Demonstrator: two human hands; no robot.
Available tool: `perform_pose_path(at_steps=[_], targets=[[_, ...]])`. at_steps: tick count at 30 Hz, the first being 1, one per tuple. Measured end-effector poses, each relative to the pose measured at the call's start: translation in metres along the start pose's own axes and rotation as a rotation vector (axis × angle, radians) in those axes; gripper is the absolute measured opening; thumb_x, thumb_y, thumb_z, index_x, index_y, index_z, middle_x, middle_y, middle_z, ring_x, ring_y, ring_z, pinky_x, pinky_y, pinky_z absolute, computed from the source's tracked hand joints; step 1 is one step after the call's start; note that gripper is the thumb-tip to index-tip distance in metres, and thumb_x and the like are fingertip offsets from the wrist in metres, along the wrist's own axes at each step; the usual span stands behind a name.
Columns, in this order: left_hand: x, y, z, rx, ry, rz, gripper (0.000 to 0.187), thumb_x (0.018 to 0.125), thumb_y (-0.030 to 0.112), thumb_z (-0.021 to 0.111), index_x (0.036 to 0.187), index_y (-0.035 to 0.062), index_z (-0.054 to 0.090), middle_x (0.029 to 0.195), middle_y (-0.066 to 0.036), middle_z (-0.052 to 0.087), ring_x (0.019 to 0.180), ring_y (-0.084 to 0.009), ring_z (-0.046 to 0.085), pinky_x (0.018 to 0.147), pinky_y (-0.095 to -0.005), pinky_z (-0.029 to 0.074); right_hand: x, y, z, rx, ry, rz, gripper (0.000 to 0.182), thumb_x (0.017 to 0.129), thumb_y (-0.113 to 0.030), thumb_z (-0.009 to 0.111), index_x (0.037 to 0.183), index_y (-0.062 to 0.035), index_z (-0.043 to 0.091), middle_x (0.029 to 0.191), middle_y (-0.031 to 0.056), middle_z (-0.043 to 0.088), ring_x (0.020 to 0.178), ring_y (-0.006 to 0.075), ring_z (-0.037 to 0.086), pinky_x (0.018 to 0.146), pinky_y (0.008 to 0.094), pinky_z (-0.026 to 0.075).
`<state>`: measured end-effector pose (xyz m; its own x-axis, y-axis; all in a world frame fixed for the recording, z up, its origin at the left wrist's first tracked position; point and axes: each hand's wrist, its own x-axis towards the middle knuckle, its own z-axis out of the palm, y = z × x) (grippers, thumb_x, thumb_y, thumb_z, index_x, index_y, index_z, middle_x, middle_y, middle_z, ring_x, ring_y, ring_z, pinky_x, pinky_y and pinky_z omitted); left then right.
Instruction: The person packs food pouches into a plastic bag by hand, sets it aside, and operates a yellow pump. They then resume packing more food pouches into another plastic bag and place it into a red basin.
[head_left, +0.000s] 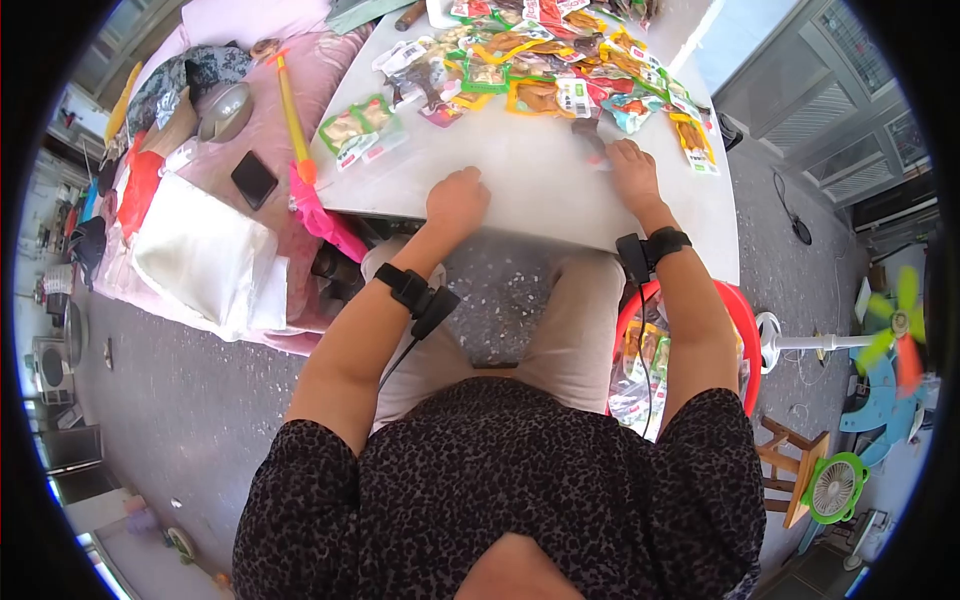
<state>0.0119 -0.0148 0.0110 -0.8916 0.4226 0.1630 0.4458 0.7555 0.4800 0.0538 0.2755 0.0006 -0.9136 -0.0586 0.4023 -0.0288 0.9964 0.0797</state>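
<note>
My left hand [459, 203] rests at the near edge of the white table [540, 190], its fingers curled; anything inside them is hidden. Farther right, my right hand [634, 178] lies on the tabletop with bent fingers closed at the edge of a clear plastic packet [588, 133] with a dark piece inside. A heap of colourful snack packets [540, 97] covers the far part of the table. Off to the left is a green-edged packet [359, 127], and a yellow-edged packet [693, 142] lies right of my right hand.
A red tub [745, 330] holding more packets stands by my right thigh. On the left, a pink-covered bed [215, 200] carries a phone [254, 180], a bowl [226, 111] and a white bag [200, 255]. A fan [900, 322] and a wooden stool [795, 465] are at right.
</note>
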Motion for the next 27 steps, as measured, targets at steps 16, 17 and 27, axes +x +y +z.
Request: perform_pose_path(at_steps=[16, 17, 27], targets=[[-0.008, 0.037, 0.006, 0.045, 0.034, 0.149, 0.012, 0.072, 0.014, 0.044, 0.072, 0.0035, 0.049, 0.069, -0.013, 0.054, 0.066, -0.0311, 0.053, 0.058, -0.0413, 0.041, -0.073, -0.064, -0.105, 1.767, -0.080, 0.929, 0.014, 0.075, -0.006, 0.042, 0.086, 0.0027, 0.046, 0.074, 0.0106, 0.054, 0.060, 0.0178, 0.055, 0.052, 0.0246, 0.045], [-0.009, 0.039, 0.006, 0.048, 0.036, 0.153, 0.012, 0.072, 0.014, 0.044, 0.071, 0.0035, 0.049, 0.069, -0.013, 0.054, 0.065, -0.0310, 0.053, 0.058, -0.0413, 0.041, -0.075, -0.068, -0.102, 1.791, -0.122, 0.952, 0.016, 0.075, -0.005, 0.041, 0.088, 0.0040, 0.044, 0.073, 0.0111, 0.053, 0.059, 0.0179, 0.054, 0.049, 0.0248, 0.045], [-0.017, 0.042, 0.013, 0.066, 0.044, 0.218, 0.012, 0.072, 0.015, 0.044, 0.072, 0.0039, 0.049, 0.068, -0.013, 0.054, 0.064, -0.0306, 0.054, 0.057, -0.0403, 0.042, -0.089, -0.073, -0.080, 2.048, -0.220, 1.087, 0.016, 0.076, -0.005, 0.040, 0.090, 0.0020, 0.040, 0.074, 0.0133, 0.053, 0.058, 0.0197, 0.053, 0.048, 0.0284, 0.045]])
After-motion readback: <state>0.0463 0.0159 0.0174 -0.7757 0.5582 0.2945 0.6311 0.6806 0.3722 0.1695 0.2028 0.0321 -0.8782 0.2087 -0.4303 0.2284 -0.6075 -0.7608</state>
